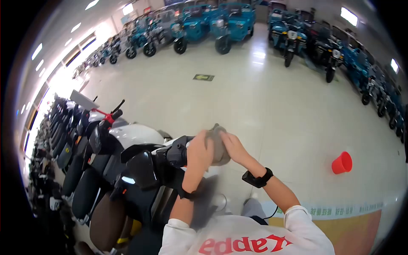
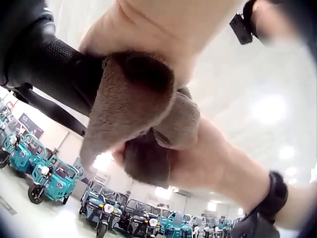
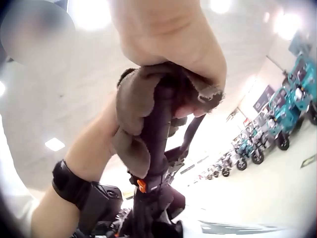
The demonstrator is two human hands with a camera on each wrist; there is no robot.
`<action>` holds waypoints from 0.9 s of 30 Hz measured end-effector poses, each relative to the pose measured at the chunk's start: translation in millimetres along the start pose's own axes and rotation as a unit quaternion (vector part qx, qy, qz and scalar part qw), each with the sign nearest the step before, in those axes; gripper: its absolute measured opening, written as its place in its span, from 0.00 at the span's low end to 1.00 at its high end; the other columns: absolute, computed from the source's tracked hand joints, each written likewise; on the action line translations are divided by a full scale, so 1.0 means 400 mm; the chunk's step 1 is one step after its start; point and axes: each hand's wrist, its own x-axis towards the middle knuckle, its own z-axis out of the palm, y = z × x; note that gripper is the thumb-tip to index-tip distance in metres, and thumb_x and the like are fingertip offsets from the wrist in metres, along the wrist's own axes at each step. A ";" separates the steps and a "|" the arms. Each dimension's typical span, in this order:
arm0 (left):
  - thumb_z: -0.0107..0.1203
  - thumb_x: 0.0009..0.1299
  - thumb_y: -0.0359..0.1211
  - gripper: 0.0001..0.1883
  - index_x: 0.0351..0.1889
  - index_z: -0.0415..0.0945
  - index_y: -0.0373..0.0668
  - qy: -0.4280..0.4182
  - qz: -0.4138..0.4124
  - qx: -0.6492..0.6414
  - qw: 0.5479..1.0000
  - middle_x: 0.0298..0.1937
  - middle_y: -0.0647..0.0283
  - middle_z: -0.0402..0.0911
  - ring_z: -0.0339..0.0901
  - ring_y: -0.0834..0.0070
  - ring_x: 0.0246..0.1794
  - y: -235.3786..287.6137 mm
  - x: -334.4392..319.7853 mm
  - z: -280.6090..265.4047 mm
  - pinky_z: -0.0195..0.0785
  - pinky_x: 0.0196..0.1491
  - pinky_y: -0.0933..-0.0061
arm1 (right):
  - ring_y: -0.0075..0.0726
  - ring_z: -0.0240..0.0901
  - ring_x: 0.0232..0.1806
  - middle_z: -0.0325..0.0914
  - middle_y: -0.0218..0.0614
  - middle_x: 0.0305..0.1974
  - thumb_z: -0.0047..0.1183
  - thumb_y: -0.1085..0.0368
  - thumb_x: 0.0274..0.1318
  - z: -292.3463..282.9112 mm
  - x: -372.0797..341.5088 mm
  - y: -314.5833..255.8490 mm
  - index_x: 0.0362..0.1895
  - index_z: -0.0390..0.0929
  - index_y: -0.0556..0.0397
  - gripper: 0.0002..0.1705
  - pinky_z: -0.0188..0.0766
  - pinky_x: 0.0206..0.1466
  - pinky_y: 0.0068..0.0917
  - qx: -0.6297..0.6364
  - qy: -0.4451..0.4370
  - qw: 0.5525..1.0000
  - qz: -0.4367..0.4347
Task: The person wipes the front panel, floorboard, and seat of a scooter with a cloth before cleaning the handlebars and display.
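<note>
Pale tiled floor (image 1: 178, 97), showroom, blue three-wheelers (image 1: 233, 27) lined up on the far side. You're at a dark scooter (image 1: 142, 170), near left.

Your left hand (image 1: 199, 149) has fingers curled round the grey-brown cloth (image 1: 220, 149); your right hand (image 1: 232, 147) grips it too, fingers bent over the bar end. Cloth is wrapped part-way round the handlebar grip (image 3: 156, 119), folds hanging loose.

Step looks like wiping down the grip, mid-stroke or repositioning; can't tell which. Next move calls for snug cloth, one hand steadying, the other twisting or sliding along the rubber.

In the way: brake lever (image 3: 190, 135) runs beside the grip, and an orange switch (image 3: 142, 186) sits at its inner end. Loose folds could snag on either. Cloth hides much of the grip, so can't judge how clean it is.

Around: red bucket (image 1: 341, 163) on the floor at right, contents not readable. Row of parked scooters (image 1: 87, 199) tight on the left, so elbow room there looks limited. Arrow marking (image 1: 203, 77) on the floor beyond.
</note>
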 end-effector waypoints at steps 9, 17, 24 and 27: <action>0.43 0.65 0.37 0.13 0.37 0.72 0.36 -0.115 -0.179 0.101 0.972 0.29 0.45 0.74 0.72 0.49 0.34 0.027 0.062 -0.021 0.65 0.35 0.62 | 0.23 0.55 0.21 0.63 0.33 0.17 0.39 0.62 0.61 -0.107 0.111 0.101 0.27 0.68 0.64 0.17 0.58 0.24 0.26 0.003 -0.319 0.947 -0.047; 0.47 0.62 0.30 0.09 0.37 0.73 0.36 0.235 -0.181 0.153 0.943 0.34 0.51 0.76 0.73 0.54 0.36 0.107 -0.045 0.032 0.65 0.39 0.63 | 0.21 0.47 0.17 0.56 0.32 0.12 0.45 0.63 0.58 -0.120 0.294 -0.101 0.23 0.67 0.65 0.17 0.51 0.19 0.23 -0.005 -0.310 0.939 -0.145; 0.41 0.63 0.26 0.10 0.37 0.72 0.33 0.280 -0.218 0.224 0.908 0.33 0.51 0.75 0.73 0.56 0.34 0.172 -0.035 0.085 0.65 0.41 0.67 | 0.40 0.68 0.28 0.70 0.42 0.23 0.48 0.67 0.50 0.043 0.316 -0.046 0.27 0.72 0.60 0.07 0.63 0.31 0.34 -0.119 -0.351 0.882 -0.291; 0.46 0.61 0.28 0.10 0.38 0.73 0.35 0.303 -0.256 0.143 0.907 0.35 0.50 0.76 0.73 0.55 0.37 0.157 -0.038 0.092 0.64 0.43 0.65 | 0.51 0.68 0.41 0.72 0.45 0.37 0.50 0.69 0.45 0.050 0.227 0.000 0.35 0.72 0.56 0.10 0.64 0.43 0.40 -0.084 -0.379 0.840 -0.380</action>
